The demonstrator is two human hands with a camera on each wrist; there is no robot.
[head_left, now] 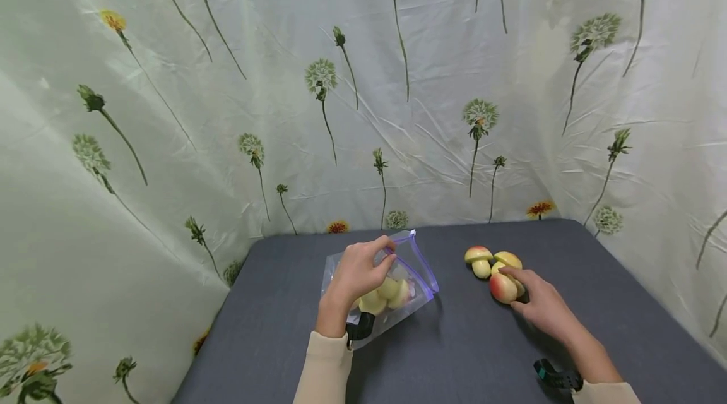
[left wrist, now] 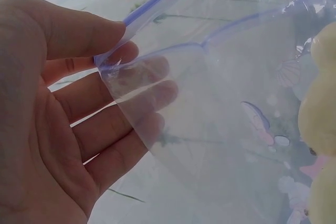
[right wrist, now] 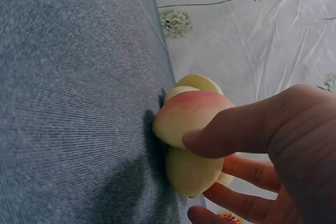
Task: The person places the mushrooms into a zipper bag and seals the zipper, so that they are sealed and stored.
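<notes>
My left hand (head_left: 359, 268) pinches the purple zip edge of a clear zip bag (head_left: 332, 265) between thumb and index finger, the other fingers spread behind the plastic in the left wrist view. Several pale yellow mushrooms (head_left: 389, 290) lie inside the bag, and its mouth gapes toward the right. My right hand (head_left: 545, 304) has its thumb on the cap of a red-and-yellow mushroom (right wrist: 181, 119), its fingers round the far side. This mushroom lies low against the dark table. Two more mushrooms of the same kind, one with a plump stem (head_left: 480, 267) and one partly hidden (head_left: 507, 259), lie just behind it.
The dark grey table (head_left: 454, 353) runs back to a white curtain (head_left: 284, 88) printed with dandelions, which also hangs along both sides. A white slider (head_left: 413, 233) sits at the bag's upper corner. Each wrist wears a black band (head_left: 556, 377).
</notes>
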